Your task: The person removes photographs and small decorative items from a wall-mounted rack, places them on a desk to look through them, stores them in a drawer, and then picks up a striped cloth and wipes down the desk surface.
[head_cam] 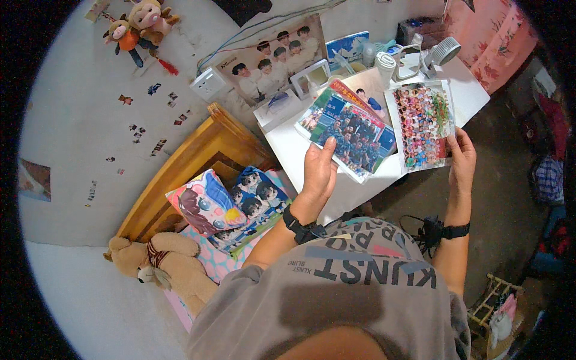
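Note:
My left hand [320, 168] holds a fanned stack of group photographs [355, 137] by its lower left edge, thumb on top. Several prints overlap in it, one with a red banner strip. In my right hand [461, 155] is a separate large group photograph [420, 126], gripped at its lower right edge with the thumb on its face. Both are held above the white table [288, 155]. Behind the stack, a picture of a person [366, 87] shows partly; whether it lies on the table or is held, I cannot tell.
Toward the wall stand a framed mirror or picture [311, 78], a rolled white item [386, 63], a small fan [443, 50] and a large poster [274, 60]. A wooden headboard [180, 157], pillows [207, 202] and a teddy bear [175, 265] are at left. A rack [492, 299] stands lower right.

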A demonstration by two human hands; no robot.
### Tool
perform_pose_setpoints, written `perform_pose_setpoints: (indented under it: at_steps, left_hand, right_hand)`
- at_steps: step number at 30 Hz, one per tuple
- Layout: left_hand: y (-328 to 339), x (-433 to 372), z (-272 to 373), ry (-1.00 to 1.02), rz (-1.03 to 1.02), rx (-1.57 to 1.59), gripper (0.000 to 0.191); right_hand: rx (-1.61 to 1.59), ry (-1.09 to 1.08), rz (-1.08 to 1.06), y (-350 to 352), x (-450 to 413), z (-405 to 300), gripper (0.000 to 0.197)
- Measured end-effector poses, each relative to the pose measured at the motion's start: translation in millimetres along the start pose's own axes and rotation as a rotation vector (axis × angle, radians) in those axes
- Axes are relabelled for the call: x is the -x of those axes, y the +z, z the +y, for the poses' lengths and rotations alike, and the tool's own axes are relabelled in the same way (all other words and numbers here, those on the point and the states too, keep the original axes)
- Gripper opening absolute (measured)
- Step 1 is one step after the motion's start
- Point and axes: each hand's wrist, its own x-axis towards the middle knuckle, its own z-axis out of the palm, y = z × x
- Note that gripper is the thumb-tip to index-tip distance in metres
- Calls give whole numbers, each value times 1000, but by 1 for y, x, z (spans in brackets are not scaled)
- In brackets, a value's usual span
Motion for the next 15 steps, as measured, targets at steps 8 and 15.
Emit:
perform_pose_setpoints:
  at_steps: [8, 15]
  left_hand:
    - [0, 0, -1, 17, -1, -9, 31]
    - [3, 1, -13, 4, -16, 6, 30]
  right_hand:
    - [-22, 22, 2, -1, 2, 8, 27]
    - [-5, 11, -10, -11, 6, 9, 27]
